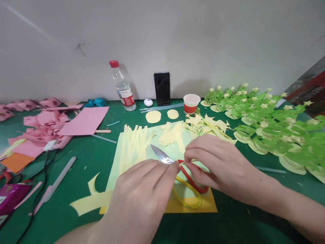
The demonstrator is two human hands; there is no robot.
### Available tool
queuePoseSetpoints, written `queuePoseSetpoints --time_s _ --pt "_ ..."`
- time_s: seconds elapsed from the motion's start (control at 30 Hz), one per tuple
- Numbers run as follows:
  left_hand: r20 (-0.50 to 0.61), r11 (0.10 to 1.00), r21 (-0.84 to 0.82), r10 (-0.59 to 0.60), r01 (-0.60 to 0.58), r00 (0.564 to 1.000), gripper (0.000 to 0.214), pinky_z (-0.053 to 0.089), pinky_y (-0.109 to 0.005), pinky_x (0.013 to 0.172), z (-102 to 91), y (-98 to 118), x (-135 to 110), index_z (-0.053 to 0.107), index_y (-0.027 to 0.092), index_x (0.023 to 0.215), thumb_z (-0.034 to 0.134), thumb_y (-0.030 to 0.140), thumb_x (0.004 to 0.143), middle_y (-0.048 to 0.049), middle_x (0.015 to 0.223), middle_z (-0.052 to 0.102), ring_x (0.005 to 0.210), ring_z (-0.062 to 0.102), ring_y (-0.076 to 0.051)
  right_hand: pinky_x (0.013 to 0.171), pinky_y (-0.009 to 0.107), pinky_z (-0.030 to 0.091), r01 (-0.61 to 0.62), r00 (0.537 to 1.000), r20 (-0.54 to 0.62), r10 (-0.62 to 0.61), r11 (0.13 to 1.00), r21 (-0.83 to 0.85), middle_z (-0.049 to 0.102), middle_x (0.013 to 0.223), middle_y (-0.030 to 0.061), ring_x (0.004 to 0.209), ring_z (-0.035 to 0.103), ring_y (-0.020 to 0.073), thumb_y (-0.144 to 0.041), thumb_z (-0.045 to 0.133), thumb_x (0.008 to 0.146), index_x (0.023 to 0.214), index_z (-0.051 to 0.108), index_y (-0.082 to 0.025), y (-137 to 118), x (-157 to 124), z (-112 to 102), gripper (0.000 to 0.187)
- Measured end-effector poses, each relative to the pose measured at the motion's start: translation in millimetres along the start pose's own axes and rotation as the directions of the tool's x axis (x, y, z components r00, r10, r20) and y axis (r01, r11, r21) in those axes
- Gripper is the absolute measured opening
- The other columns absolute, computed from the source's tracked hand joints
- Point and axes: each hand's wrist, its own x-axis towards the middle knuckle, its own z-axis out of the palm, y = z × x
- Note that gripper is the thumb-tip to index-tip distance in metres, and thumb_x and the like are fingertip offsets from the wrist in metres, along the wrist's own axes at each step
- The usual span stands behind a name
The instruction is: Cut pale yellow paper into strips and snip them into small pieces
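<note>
Scissors point(162, 155) lie beneath left hand point(142, 193) and right hand point(215, 166); cup's point(191, 102) inside unseen.

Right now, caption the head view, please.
Left hand and right hand meet fingertips above scissors on a pale green sheet, beside yellow strips.

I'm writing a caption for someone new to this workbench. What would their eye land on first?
First, the two hands meeting at the middle front: the left hand and right hand bring their fingertips together just above red-handled scissors, which lie on a pale sheet. Next comes the crowd of green paper trees topped with pale stars on the right. A pink paper pile sits at the far left.
</note>
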Motion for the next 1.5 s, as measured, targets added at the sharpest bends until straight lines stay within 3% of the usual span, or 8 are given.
queuePoseSetpoints --time_s 0.47,0.67,0.8,0.87,1.07,1.27,1.4,1.5 --pt "-0.155 0.993 -0.003 -0.12 0.121 0.981 0.012 0.056 -0.023 0.075 -16.1 -14 -17 0.062 0.018 0.093 0.052 0.018 0.087 -0.0004 0.082 0.07 0.072 0.064 -0.012 0.057 0.026 0.041 -0.196 0.974 -0.179 0.141 0.918 -0.344 0.064 0.07 0.0042 0.065 0.06 0.0151 -0.007 0.051 0.082 0.074 0.048 -0.021 60 -6 -35 0.016" --pt "-0.133 0.991 -0.022 -0.131 0.129 0.982 0.013 0.056 -0.022 0.079 -11.8 -4 -13 0.061 0.016 0.09 0.051 0.01 0.085 0.0014 0.075 0.07 0.07 0.065 -0.011 0.068 0.035 0.044 -0.547 0.832 -0.267 0.486 0.798 -0.253 0.064 0.077 0.0068 0.074 0.062 0.0225 -0.018 0.044 0.088 0.075 0.05 -0.025 69 -12 -51 0.015" --pt "-0.045 0.991 -0.065 -0.118 0.115 0.992 0.015 0.053 -0.027 0.09 -6.4 0 -6 0.062 0.016 0.089 0.047 0.014 0.09 0.0031 0.073 0.071 0.066 0.066 -0.009 0.071 0.032 0.049 -0.184 0.981 -0.083 0.175 0.976 -0.116 0.068 0.091 0.0099 0.085 0.063 0.0214 -0.038 0.047 0.089 0.093 0.06 -0.019 37 -9 -44 0.023" --pt "-0.038 0.992 -0.074 -0.101 0.098 0.994 0.014 0.053 -0.027 0.09 -3.9 0 -5 0.062 0.015 0.089 0.048 0.015 0.09 0.002 0.075 0.072 0.069 0.068 -0.01 0.064 0.034 0.049 -0.077 0.992 0.097 0.083 0.995 -0.062 0.069 0.088 0.0109 0.079 0.064 0.0226 -0.044 0.046 0.088 0.088 0.063 -0.015 18 -7 -34 0.034" --pt "-0.032 0.997 -0.067 -0.034 0.031 0.999 0.017 0.058 -0.025 0.076 5.0 -2 -4 0.059 0.01 0.099 0.046 0.009 0.088 -0.007 0.092 0.072 0.084 0.069 -0.016 0.053 0.028 0.041 -0.055 0.98 0.194 0.047 0.998 0.035 0.064 0.065 0.0063 0.057 0.054 0.0151 -0.003 0.036 0.085 0.069 0.065 -0.013 -5 -4 -7 0.035" --pt "-0.005 0.988 -0.154 -0.006 0.005 1.0 0.018 0.058 -0.023 0.065 16.2 -2 1 0.061 0.012 0.087 0.044 0.011 0.089 -0.0046 0.083 0.072 0.073 0.069 -0.015 0.049 0.026 0.031 -0.089 0.965 0.249 0.082 0.996 0.018 0.056 0.054 0.0022 0.048 0.045 0.0125 -0.004 0.041 0.082 0.058 0.058 -0.014 -7 -9 -2 0.031" --pt "-0.009 0.989 -0.118 -0.096 0.094 0.995 0.021 0.056 -0.024 0.054 22.3 -14 5 0.064 0.015 0.075 0.047 0.013 0.086 -0.0031 0.072 0.072 0.063 0.069 -0.017 0.051 0.026 0.034 -0.155 0.946 0.28 0.161 0.987 -0.044 0.061 0.058 0.0033 0.05 0.051 0.0136 -0.005 0.039 0.08 0.065 0.063 -0.015 -1 -7 -2 0.031" --pt "0.093 0.976 -0.068 -0.201 0.207 0.975 0.024 0.053 -0.024 0.052 26.3 -29 10 0.067 0.016 0.071 0.047 0.012 0.083 -0.0027 0.071 0.073 0.061 0.069 -0.017 0.051 0.026 0.036 -0.207 0.922 0.312 0.228 0.973 -0.098 0.065 0.061 0.0043 0.053 0.055 0.0146 -0.009 0.039 0.082 0.069 0.066 -0.016 8 -7 -6 0.031"
